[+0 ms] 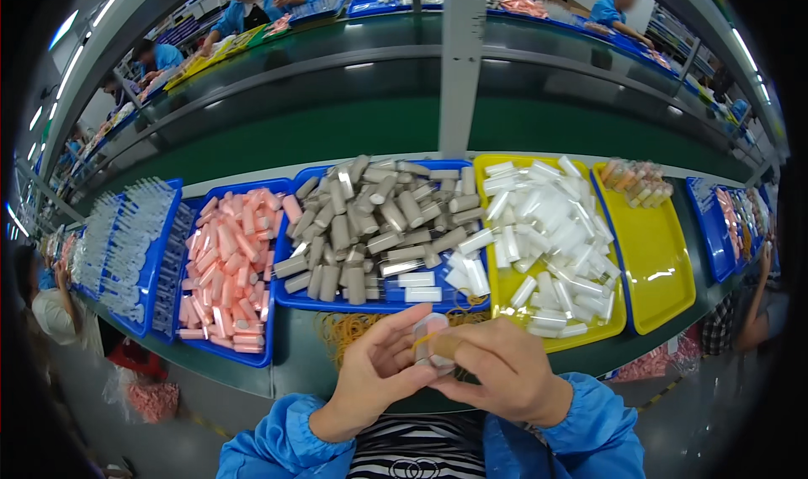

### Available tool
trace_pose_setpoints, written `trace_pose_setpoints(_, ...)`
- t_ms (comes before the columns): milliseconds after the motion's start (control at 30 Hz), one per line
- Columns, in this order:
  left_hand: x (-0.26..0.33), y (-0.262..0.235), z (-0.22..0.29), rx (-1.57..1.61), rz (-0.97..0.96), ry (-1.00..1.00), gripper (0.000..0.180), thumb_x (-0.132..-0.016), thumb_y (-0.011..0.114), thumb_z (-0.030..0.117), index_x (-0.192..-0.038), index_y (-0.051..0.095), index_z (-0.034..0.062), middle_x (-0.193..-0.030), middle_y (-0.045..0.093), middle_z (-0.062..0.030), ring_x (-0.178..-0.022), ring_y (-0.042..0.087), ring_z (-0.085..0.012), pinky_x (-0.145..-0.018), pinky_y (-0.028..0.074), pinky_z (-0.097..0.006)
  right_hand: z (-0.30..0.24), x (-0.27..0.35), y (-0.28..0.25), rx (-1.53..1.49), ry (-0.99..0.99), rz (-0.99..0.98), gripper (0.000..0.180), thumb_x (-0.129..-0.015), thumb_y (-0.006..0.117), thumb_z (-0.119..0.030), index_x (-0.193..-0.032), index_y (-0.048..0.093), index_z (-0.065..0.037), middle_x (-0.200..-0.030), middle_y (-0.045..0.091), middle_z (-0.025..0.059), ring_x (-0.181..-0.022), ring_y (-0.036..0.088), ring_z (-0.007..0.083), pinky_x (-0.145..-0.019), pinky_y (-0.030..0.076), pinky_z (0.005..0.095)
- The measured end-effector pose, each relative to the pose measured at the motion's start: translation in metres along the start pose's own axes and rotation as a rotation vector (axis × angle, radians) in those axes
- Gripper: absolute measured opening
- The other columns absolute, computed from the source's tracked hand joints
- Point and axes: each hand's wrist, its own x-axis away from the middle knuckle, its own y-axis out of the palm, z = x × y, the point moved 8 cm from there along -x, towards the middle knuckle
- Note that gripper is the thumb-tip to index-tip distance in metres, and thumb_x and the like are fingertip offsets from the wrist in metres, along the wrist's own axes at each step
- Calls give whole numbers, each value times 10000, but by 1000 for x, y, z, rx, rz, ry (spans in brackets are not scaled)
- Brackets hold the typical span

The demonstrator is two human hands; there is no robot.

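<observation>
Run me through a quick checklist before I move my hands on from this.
1. Small pale bundle held: ok, in the left hand.
2. Thin yellow elastic band fully around the bundle: cannot tell; the fingers hide part of it, with the right hand close against it.
3. Loose tan elastic bands nearby: ok, piled beyond the left hand.
4. Glossy pink cylinders available: ok, heaped at left.
5. Glossy white cylinders kept apart from glossy grey-brown cylinders: not ok; several white ones share the grey-brown ones' tray.

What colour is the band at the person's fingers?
Yellow; the band shows best in the head view.
</observation>
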Motion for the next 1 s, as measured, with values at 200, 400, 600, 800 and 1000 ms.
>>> trace_pose_setpoints(200, -6, 11, -14, 23, -33, 63, 863, -785, 818, 181, -1450, 316, -42, -1376, 499, -188, -1272, 510, -268, -1078, 407, -379, -4, 5, -25, 63, 9, 19, 396, -725, 766, -114, -1087, 637, -18, -1069, 637, 111, -824, 646, 264, -657, 543, 333)
trace_pose_setpoints(400, -2, 18, 16, -180, -69, 312, 690, -845, 733, 181, -1412, 386, -5, -1433, 437, -180, -1290, 482, -259, -1032, 438, -394, 85, 35, -148, 314, 260, 413, 382, -777, 776, -48, -1111, 594, -12, -961, 664, 94, -836, 647, 207, -756, 522, 335)
trace_pose_setpoints(600, 1, -24, 23, -263, 214, 295, 419, -879, 646, 94, -1260, 525, -30, -1343, 505, -148, -1181, 547, -227, -959, 478, -367, 225, 130, -275, 552, 844, 578, 376, -824, 761, -163, -1117, 602, 12, -915, 689, 117, -782, 661, 178, -708, 529, 293)
trace_pose_setpoints(800, -2, -20, 24, -314, 183, 326, 334, -891, 654, 109, -1185, 574, -26, -1261, 542, -126, -1115, 576, -206, -936, 489, -359, 273, 106, -235, 618, 781, 463, 335, -834, 737, -155, -1103, 608, -1, -992, 677, 133, -834, 668, 206, -732, 531, 318)
trace_pose_setpoints(1000, 25, -70, 46, -502, 292, 465, 287, -882, 622, -46, -1166, 596, -18, -1113, 547, -97, -1001, 617, -183, -893, 505, -307, 305, 104, -214, 141, 577, 579, 278, -956, 558, -113, -1220, 575, -31, -1252, 584, 119, -1163, 563, 231, -988, 446, 333)
